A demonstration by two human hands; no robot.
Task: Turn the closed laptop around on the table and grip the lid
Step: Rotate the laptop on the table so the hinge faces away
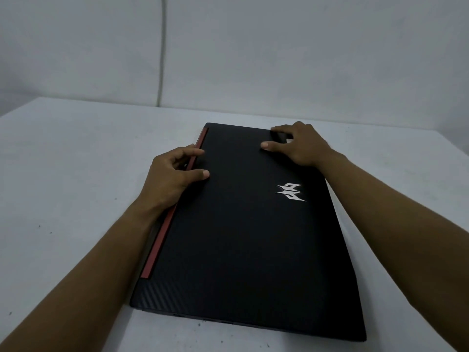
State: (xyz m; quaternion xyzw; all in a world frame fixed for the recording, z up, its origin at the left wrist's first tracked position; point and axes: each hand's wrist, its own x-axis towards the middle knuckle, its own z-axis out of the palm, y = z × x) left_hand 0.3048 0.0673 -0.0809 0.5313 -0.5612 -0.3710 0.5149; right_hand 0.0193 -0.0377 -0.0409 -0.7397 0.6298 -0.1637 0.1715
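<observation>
A closed black laptop (243, 229) with a silver logo on its lid lies on the white table (63, 174), turned so that its red hinge strip (175, 217) runs along the left side. My left hand (170, 179) grips the left edge at the hinge strip, thumb on the lid and fingers curled over the side. My right hand (302, 144) holds the far right corner, thumb flat on the lid and fingers wrapped over the edge.
A white wall (228, 47) with a vertical seam rises just behind the table's far edge. The laptop's near short side, with several ports, sits close to the table's front edge.
</observation>
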